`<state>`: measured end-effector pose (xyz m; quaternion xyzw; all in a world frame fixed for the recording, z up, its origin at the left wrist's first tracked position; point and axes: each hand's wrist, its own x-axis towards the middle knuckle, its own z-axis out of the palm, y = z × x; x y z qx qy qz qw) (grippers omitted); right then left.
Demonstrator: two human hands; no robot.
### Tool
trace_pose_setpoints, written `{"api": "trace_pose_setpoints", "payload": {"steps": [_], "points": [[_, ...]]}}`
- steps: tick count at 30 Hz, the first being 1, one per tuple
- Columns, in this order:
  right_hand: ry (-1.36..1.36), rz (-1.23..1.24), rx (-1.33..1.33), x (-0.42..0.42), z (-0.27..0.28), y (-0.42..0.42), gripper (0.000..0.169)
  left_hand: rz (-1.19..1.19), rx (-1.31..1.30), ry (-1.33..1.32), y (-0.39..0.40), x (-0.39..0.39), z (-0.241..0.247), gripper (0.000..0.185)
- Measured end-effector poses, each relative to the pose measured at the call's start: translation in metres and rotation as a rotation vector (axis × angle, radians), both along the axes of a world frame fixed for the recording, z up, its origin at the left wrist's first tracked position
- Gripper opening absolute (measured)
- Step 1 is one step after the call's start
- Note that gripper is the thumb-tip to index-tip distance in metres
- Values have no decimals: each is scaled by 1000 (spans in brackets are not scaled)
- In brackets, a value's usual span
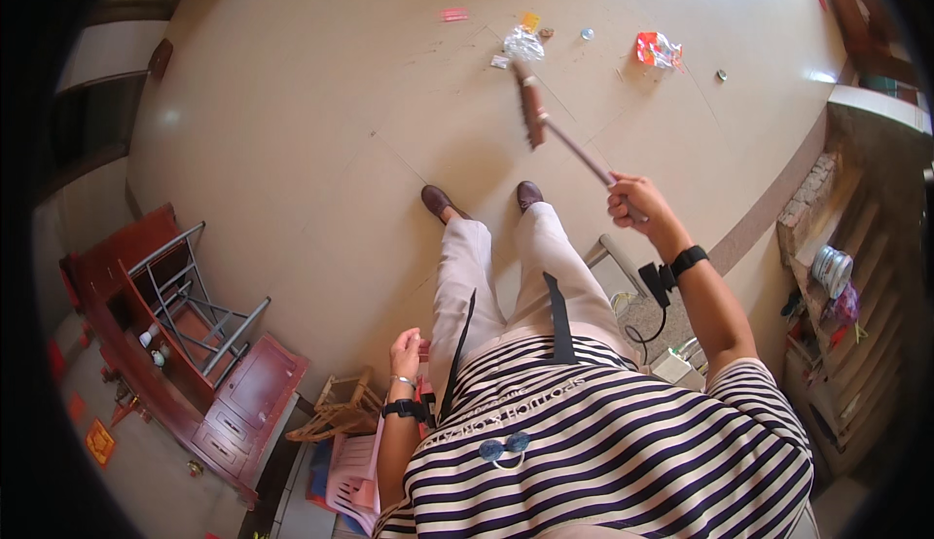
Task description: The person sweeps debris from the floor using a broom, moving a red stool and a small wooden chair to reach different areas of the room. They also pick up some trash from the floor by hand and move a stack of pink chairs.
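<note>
My right hand point(633, 202) grips the handle of a brown brush or small broom point(530, 105), blurred and raised over the tiled floor. Just past its head lies a crumpled clear plastic wrapper point(524, 43), with a small white packet point(500, 62) and a yellow piece point(530, 22) beside it. A pink strip point(454, 14) is further left, and a red-and-silver wrapper point(659, 51) lies to the right. My left hand point(408, 353) hangs by my left thigh with its fingers partly curled; no held thing shows in it.
A red wooden cabinet point(252, 386) and a metal-framed folding chair or rack point(197, 305) stand at the left. Near my left arm are a small wooden stool point(343, 402) and pink plastic chairs point(355, 470). Stairs point(868, 247) rise at the right; a metal frame stands behind my right leg.
</note>
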<state>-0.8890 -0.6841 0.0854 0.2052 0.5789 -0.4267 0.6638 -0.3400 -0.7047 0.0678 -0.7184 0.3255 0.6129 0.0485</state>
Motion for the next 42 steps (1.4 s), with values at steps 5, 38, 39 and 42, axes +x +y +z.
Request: {"api": "trace_pose_setpoints", "payload": {"steps": [5, 38, 39, 42], "points": [[-327, 172, -90, 106, -28, -74, 49, 52, -30, 33, -33, 28, -13, 25], [323, -127, 73, 86, -96, -220, 7, 245, 37, 46, -112, 157, -34, 28], [308, -62, 60, 100, -92, -209, 6, 239, 33, 48, -114, 159, -34, 27], [165, -22, 30, 154, -40, -205, 12, 234, 42, 20, -109, 170, -43, 28]]}}
